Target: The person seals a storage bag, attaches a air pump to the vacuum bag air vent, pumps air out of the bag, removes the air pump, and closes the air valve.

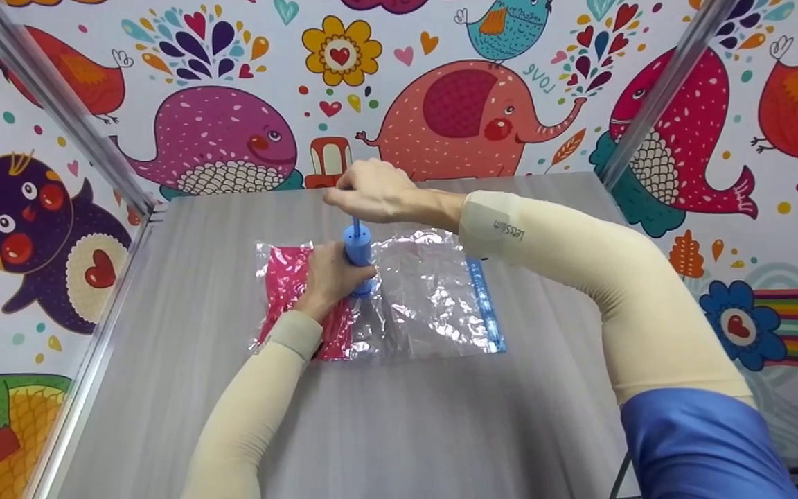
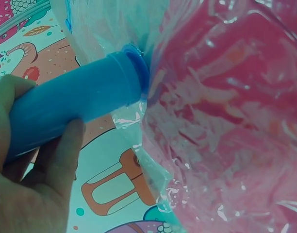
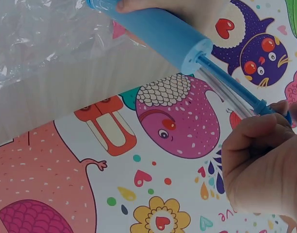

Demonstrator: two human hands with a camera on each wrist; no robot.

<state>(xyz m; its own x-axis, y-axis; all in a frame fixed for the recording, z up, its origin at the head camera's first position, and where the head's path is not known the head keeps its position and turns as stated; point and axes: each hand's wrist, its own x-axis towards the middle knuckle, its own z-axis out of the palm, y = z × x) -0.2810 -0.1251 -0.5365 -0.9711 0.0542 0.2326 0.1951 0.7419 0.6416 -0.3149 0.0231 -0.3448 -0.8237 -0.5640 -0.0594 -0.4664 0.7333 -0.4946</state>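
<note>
A blue hand pump (image 1: pixel 358 244) stands upright on a clear plastic vacuum bag (image 1: pixel 427 298) that lies on the table. Pink folded material (image 1: pixel 285 274) fills the bag's left part. My left hand (image 1: pixel 333 277) grips the pump's cylinder low down; in the left wrist view the pump's base (image 2: pixel 136 73) meets the bag. Above it, my right hand (image 1: pixel 375 190) holds the handle at the top of the rod. The rod (image 3: pixel 231 83) is drawn out of the cylinder in the right wrist view, with the right hand's fingers curled round the handle (image 3: pixel 279 114).
A blue zip strip (image 1: pixel 485 305) runs along the bag's right edge. The grey table (image 1: pixel 399 430) extends around the bag. Cartoon-printed walls (image 1: pixel 233 138) and metal posts (image 1: pixel 669 90) enclose the table's back and sides.
</note>
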